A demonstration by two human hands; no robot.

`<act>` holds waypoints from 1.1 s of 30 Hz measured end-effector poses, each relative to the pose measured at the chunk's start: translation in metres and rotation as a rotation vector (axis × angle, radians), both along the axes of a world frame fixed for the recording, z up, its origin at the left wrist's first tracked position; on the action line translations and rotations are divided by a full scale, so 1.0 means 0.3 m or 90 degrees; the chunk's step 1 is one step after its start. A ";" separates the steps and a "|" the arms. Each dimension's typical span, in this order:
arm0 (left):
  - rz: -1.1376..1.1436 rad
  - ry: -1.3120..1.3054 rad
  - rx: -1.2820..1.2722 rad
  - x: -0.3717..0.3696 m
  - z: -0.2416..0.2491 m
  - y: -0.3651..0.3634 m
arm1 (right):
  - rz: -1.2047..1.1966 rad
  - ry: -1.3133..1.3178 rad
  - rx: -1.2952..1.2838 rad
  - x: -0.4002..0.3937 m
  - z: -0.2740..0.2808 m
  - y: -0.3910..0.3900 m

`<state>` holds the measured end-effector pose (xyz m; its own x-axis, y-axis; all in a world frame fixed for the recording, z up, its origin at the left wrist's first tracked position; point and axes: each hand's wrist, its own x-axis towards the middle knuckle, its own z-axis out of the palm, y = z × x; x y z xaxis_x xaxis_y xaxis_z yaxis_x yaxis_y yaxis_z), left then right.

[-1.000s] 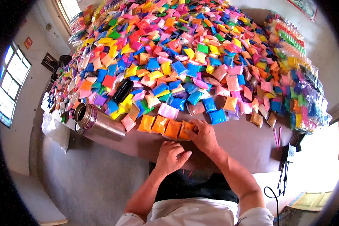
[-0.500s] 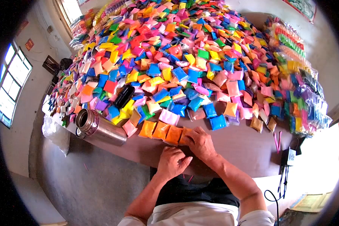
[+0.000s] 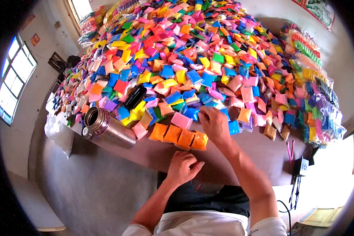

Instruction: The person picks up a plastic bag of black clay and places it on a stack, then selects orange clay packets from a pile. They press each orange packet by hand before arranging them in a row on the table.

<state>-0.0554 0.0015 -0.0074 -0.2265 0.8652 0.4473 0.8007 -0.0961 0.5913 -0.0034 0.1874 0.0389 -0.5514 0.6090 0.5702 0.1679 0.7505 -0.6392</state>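
Observation:
A row of several small orange packets (image 3: 178, 137) lies side by side near the table's front edge. My left hand (image 3: 183, 168) rests just in front of that row, its fingers curled in and its thumb sticking out, with nothing seen in it. Beyond the right end of the row, my right hand (image 3: 215, 125) reaches over the blue packets at the foot of the pile. Its fingertips are smeared by motion, and I cannot tell whether they grip a packet. A pink packet (image 3: 181, 120) lies just behind the orange row.
A large pile of coloured packets (image 3: 177, 74) covers most of the table (image 3: 259, 157). An open steel flask (image 3: 116, 131) lies on the left, near a black cylindrical object (image 3: 135, 98). Bagged packets (image 3: 320, 114) stand at the right, by a small cabled box (image 3: 301, 167).
My right hand has left the right end of the orange row and moved forward to the blue packets. The left hand stays nearly in place. The view has shifted slightly.

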 end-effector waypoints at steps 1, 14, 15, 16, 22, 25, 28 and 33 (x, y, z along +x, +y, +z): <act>0.000 -0.006 0.010 0.000 0.002 0.004 | 0.001 0.003 0.004 -0.047 0.019 0.029; -0.011 -0.127 -0.017 -0.027 -0.023 -0.013 | -0.017 -0.066 0.014 -0.311 0.014 0.293; -0.032 -0.218 -0.065 -0.029 -0.024 -0.017 | 0.022 -0.035 -0.092 -0.284 0.031 0.295; -0.036 -0.221 -0.066 -0.026 -0.024 -0.020 | 0.056 -0.004 -0.199 -0.252 0.046 0.295; -0.031 -0.358 -0.045 -0.035 -0.048 -0.037 | 0.075 -0.013 -0.160 0.159 0.072 -0.020; -0.040 -0.323 -0.035 -0.033 -0.021 -0.038 | 0.053 -0.077 -0.248 0.306 0.025 -0.193; -0.040 -0.304 -0.008 -0.009 0.036 -0.022 | 0.137 0.011 -0.179 0.373 -0.084 -0.283; -0.009 -0.153 -0.050 -0.029 -0.006 -0.025 | 0.151 -0.005 -0.357 0.384 -0.117 -0.356</act>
